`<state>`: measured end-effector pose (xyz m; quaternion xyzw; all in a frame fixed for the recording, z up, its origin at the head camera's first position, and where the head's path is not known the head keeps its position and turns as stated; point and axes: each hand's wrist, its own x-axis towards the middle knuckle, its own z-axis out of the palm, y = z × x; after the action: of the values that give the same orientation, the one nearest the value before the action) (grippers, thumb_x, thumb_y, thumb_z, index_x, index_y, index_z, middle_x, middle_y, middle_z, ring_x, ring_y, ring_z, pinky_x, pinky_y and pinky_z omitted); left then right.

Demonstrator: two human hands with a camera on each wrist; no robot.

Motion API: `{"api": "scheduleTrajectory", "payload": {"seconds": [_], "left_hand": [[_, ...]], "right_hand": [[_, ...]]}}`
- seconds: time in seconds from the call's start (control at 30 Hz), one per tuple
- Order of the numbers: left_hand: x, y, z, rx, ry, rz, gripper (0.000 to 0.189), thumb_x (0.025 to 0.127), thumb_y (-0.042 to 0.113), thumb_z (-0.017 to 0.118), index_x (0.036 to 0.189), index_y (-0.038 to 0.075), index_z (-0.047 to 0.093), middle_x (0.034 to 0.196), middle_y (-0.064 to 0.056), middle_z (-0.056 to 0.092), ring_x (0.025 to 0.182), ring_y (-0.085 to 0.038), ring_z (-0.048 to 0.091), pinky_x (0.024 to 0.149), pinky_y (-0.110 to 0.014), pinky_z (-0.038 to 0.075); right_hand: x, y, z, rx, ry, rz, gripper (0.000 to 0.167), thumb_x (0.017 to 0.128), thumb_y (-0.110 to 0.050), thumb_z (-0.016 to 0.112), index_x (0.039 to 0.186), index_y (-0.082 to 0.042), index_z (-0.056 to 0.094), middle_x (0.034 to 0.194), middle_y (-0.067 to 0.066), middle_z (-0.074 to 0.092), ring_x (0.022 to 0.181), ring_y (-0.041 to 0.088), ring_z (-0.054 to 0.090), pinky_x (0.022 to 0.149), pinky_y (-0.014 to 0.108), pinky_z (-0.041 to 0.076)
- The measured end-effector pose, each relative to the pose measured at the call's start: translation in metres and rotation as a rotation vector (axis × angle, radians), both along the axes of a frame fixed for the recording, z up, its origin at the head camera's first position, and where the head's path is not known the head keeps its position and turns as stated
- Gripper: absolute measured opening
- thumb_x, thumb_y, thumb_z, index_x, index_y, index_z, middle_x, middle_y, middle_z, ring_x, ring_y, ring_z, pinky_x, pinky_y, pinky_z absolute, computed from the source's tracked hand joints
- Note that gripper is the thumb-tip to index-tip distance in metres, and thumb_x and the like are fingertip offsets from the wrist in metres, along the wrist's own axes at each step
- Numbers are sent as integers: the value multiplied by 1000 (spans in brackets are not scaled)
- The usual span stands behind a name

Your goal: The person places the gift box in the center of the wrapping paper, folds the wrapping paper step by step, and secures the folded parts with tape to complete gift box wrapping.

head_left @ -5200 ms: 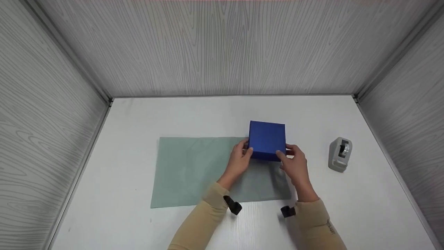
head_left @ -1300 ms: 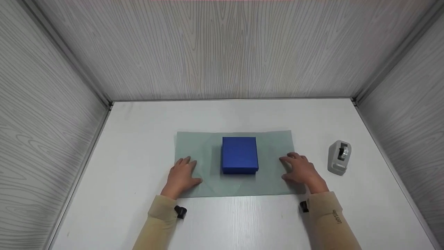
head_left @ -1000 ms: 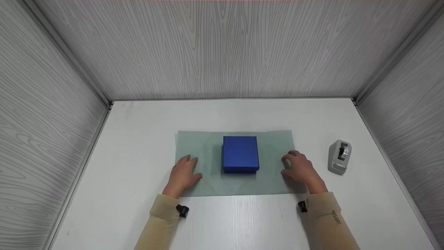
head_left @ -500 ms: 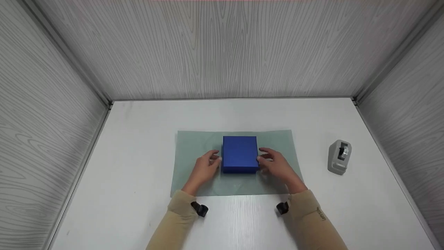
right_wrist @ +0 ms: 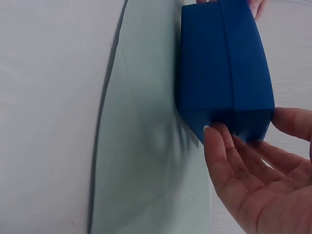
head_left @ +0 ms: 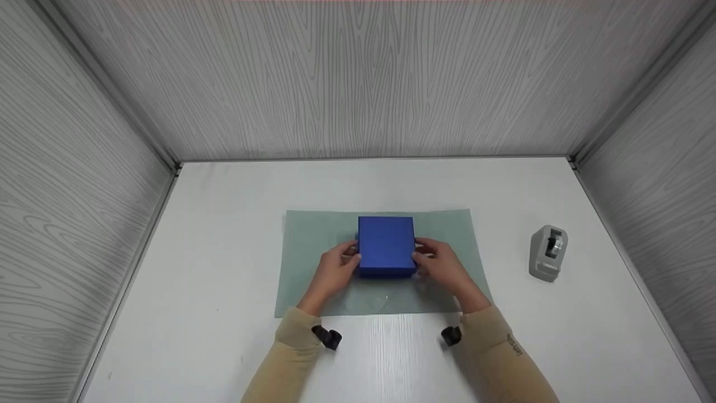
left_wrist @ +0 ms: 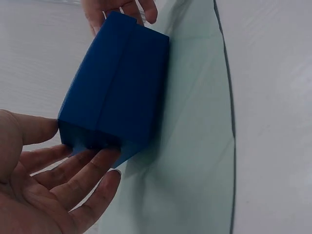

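Note:
A blue lidded box sits over the middle of a pale green sheet of paper. My left hand holds its left side, thumb at the near top corner and fingers along the side wall. Opposite it, my right hand grips the right side in the same way. The left wrist view shows the thumb and fingertips of the left hand against the box's end. In the right wrist view the right hand has its fingers on the other end, over the seam of the lid.
A grey tape dispenser stands to the right of the paper on the white table. Wood-patterned panels enclose the table at the back and both sides.
Earlier the box was carried left onto the paper and both hands lay at the paper's ends. Since then the hands have moved inward and taken hold of the box, which has shifted slightly away.

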<state>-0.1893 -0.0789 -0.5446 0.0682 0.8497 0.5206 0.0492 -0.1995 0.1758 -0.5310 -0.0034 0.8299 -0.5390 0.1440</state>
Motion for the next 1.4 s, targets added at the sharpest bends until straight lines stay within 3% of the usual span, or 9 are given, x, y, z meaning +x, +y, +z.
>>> {"api": "scheduleTrajectory", "payload": {"seconds": [0.27,0.37,0.7,1.03,1.4], "left_hand": [[0,-10,8,16,59,32,38,99,12,57,133,-5,56,114,-16,66,96,-26,65,83,-40,53],[1,-12,9,18,51,43,38,99,11,57,133,-4,56,115,-16,66,96,-25,65,83,-40,53],[4,-13,0,-14,17,4,38,100,12,56,134,-4,55,117,-17,64,103,-28,63,89,-43,50],[4,-13,-9,8,7,-23,38,99,12,57,133,-6,54,114,-18,64,101,-30,65,89,-44,50],[7,-14,-14,-3,-73,-26,44,103,23,52,142,4,48,120,-15,62,105,-26,62,89,-43,49]], "right_hand": [[-3,-11,11,17,15,6,50,98,-16,59,145,-4,47,130,17,57,110,27,59,78,36,56],[-3,-14,13,14,27,13,50,97,-15,59,144,-3,47,129,18,58,108,27,60,78,37,56],[1,-14,4,32,9,19,48,97,-14,61,142,-2,50,126,17,59,100,25,60,73,36,55],[3,-8,-6,-17,-36,8,49,97,-13,61,143,-1,48,127,17,58,101,24,63,81,42,55],[4,-3,-13,31,-6,5,49,97,-23,63,142,-11,52,127,11,60,101,23,60,75,33,50]]}}
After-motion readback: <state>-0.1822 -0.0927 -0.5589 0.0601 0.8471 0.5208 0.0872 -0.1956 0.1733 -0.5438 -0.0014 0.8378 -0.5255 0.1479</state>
